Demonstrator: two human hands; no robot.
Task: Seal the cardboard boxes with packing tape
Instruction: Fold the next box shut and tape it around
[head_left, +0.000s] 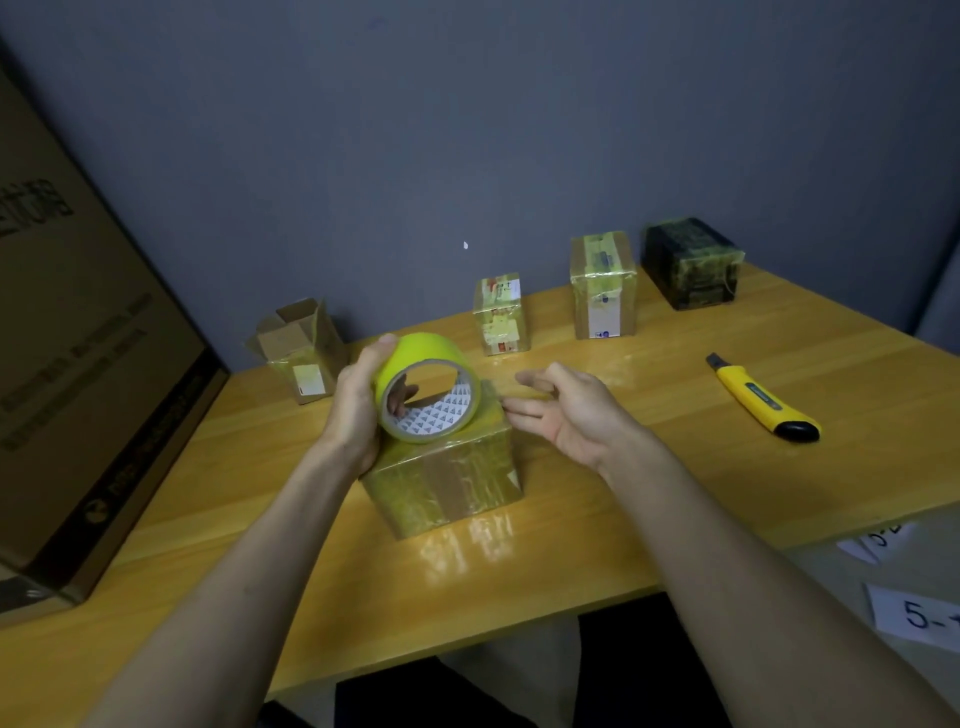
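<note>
Leaning against the wall on the left is a large carton (78, 364), beside the wooden table (571, 545) that is carrying everything. A taped box (447, 478) is sitting nearest the person, likely for sealing. The left hand (358, 410) is gripping the yellow tape roll (426, 387) just above that box, perhaps to find the tape's end. The right hand (566, 410) is hovering beside it, fingers relaxed, holding nothing. A yellow knife (761, 400) is lying well to the right.

A yellow tape roll (426, 387) with a white, grey-triangle-patterned core sits over a brown, yellow-taped box (447, 478) on an orange-yellow wood-grain table (597, 545), a yellow-and-black utility knife (761, 400) at three o'clock, grey wall (467, 130) at twelve.
</note>
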